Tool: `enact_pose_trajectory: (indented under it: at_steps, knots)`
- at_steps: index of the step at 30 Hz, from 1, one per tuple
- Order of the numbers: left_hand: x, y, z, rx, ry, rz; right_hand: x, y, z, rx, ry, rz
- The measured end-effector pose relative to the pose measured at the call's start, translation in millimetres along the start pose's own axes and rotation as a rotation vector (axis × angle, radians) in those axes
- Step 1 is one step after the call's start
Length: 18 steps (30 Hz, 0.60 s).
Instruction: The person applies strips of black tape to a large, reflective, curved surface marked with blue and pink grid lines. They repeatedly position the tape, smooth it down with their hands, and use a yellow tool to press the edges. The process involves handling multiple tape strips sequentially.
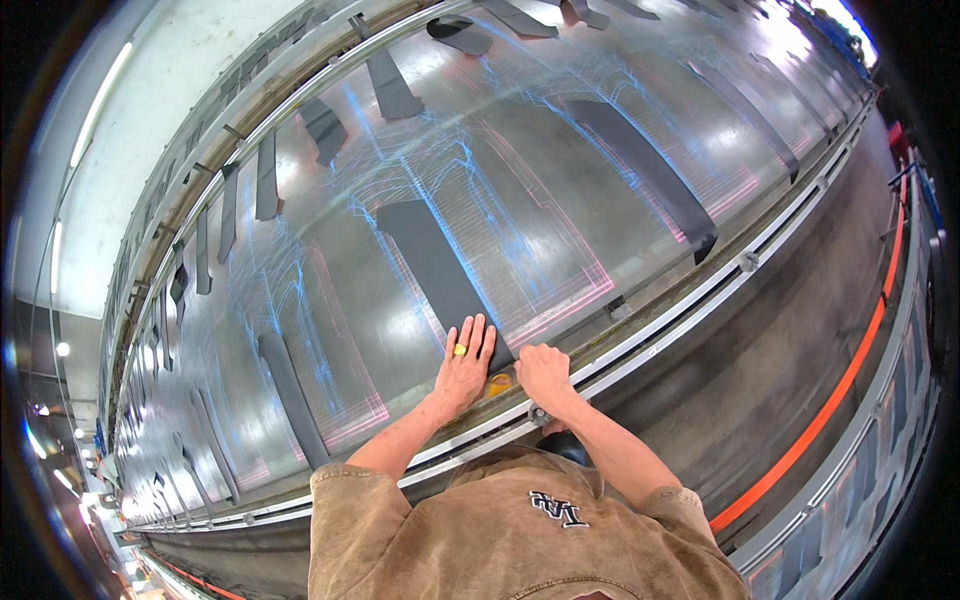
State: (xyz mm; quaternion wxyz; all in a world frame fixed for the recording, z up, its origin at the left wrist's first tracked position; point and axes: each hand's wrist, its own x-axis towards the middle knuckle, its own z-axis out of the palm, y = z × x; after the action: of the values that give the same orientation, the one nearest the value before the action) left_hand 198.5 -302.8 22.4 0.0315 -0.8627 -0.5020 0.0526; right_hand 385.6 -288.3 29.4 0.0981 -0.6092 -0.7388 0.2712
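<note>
A long dark grey fabric piece (pixel 425 250) lies on the metal table top (pixel 540 235), its near end by the table's front edge. Flat on that near end rests my left hand (pixel 463 368), fingers stretched out, with a yellow band round one finger. Close to the piece's near right corner, my right hand (pixel 547 376) is closed with its fingers curled; what they grip is hidden. Between my hands, at the edge, shows a small orange-yellow object (pixel 499 384) whose kind I cannot tell. Blue and pink line patterns (pixel 465 200) surround the piece on the table.
Other dark pieces lie along the table, one to the right (pixel 645 160) and one to the left (pixel 285 385). A metal rail (pixel 640 352) with round knobs runs along the front edge. Beyond the aisle floor, an orange strip (pixel 800 450) borders another table (pixel 850 500).
</note>
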Motion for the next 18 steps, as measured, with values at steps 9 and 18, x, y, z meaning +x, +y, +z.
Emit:
enact_pose_trajectory:
  at_steps: [9,18]
  knots:
    - [-65.5,-59.9,-48.9,-0.697,-0.055,-0.007,-5.3,1.6,-13.8,0.244,0.004,0.007]
    - [-429.4,-170.4,59.0,-0.277,-0.116,-1.129,-100.2,-100.0,-7.5,0.716,0.507,0.194]
